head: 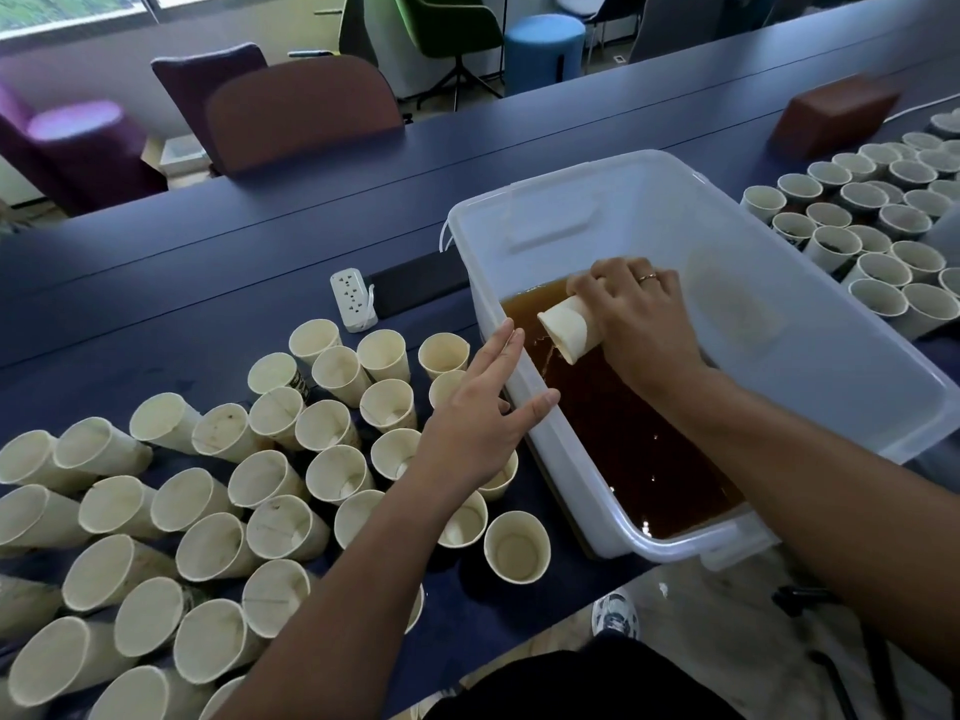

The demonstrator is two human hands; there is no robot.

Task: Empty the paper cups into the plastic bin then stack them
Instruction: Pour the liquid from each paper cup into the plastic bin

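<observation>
A translucent white plastic bin (810, 387) stands on the dark blue table, holding brown liquid (623, 439) at its near end. My right hand (639, 319) grips a paper cup (569, 327) tipped mouth-down inside the bin, and a thin stream of liquid runs from its rim. My left hand (483, 407) is open, fingers straight, resting against the bin's left rim above the emptied cups. Several stacks of emptied paper cups (218, 506) stand left of the bin. Several filled cups (862, 226) stand to the bin's right.
A white power strip (353, 298) and a black flat object (421, 283) lie behind the emptied cups. A brown box (831, 116) sits at the far right. Chairs and a blue stool (543, 52) stand beyond the table. The table's front edge is near my body.
</observation>
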